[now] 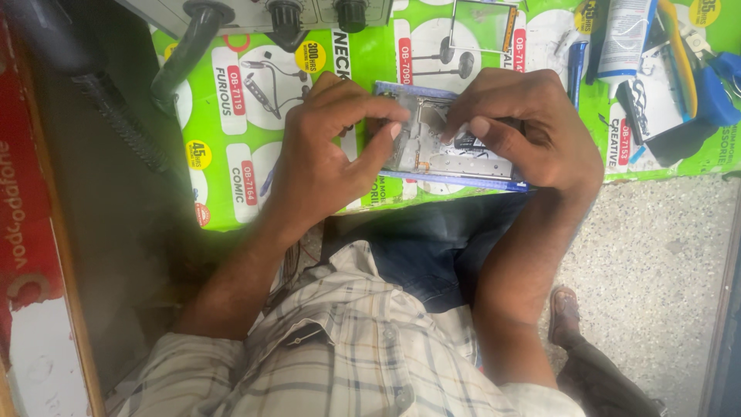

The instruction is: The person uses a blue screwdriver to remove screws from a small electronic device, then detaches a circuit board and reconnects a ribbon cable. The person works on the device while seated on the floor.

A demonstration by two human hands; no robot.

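Observation:
An opened phone (436, 150) with a blue frame lies flat on a green printed poster (224, 116) that covers the bench, its metal inner plate showing. My left hand (328, 147) holds the phone's left end, thumb and forefinger pinched over its upper left part. My right hand (532, 127) grips the right end, with the thumb pressing down near the middle of the inner plate. Both hands touch the phone, and my fingers hide its right side.
A black hose and knobs of a grey machine (270, 15) sit at the top left. A white tube (624, 35), blue-handled tools (714, 89) and small parts lie at the top right. A red box (27, 201) stands on the left. Speckled floor (656, 262) and a sandalled foot (565, 313) are below.

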